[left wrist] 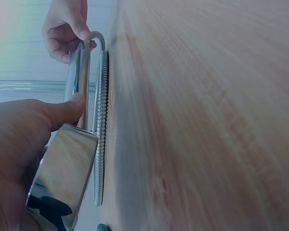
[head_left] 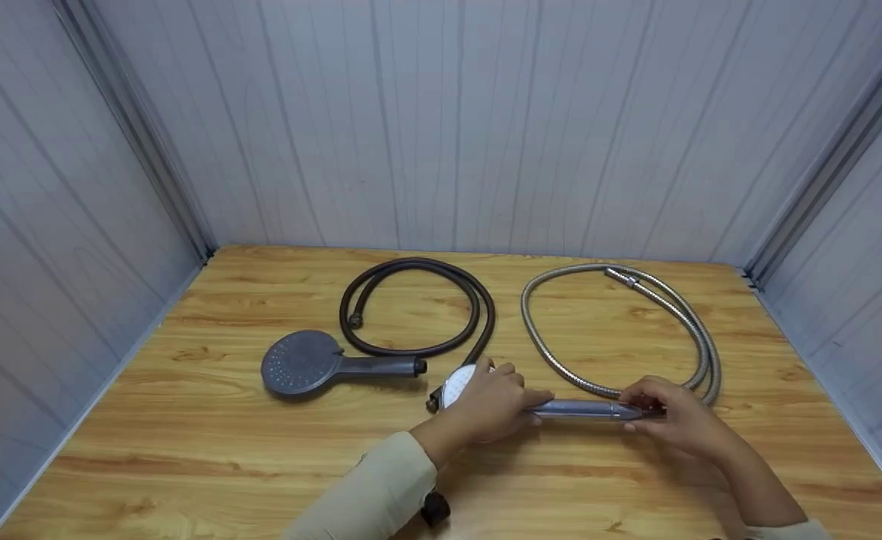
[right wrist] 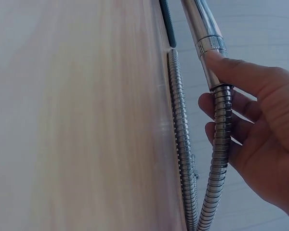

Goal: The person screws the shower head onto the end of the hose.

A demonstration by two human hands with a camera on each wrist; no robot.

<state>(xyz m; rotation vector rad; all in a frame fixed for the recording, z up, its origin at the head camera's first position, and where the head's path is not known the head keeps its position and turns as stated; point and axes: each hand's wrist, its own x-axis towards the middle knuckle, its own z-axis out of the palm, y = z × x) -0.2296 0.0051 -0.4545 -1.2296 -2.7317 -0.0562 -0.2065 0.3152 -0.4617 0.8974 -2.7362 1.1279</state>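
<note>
My left hand (head_left: 492,403) grips a chrome shower head (head_left: 568,409) near its white spray face (head_left: 457,384), its handle pointing right. At the handle's end my right hand (head_left: 670,416) pinches the smooth metal connector (right wrist: 213,72) of a silver shower hose (head_left: 546,349). In the right wrist view the connector meets the handle end, and the ribbed hose (right wrist: 220,130) runs down past the curled fingers. The rest of this hose lies coiled on the table behind the right hand. Part of the spray face is hidden by the left hand.
A dark grey shower head (head_left: 302,364) lies to the left, its handle toward the middle. Behind it rests a coiled black hose (head_left: 415,262), whose near end passes beside the left hand. The wooden table (head_left: 186,465) is bounded by pale panel walls (head_left: 426,135) at back and sides.
</note>
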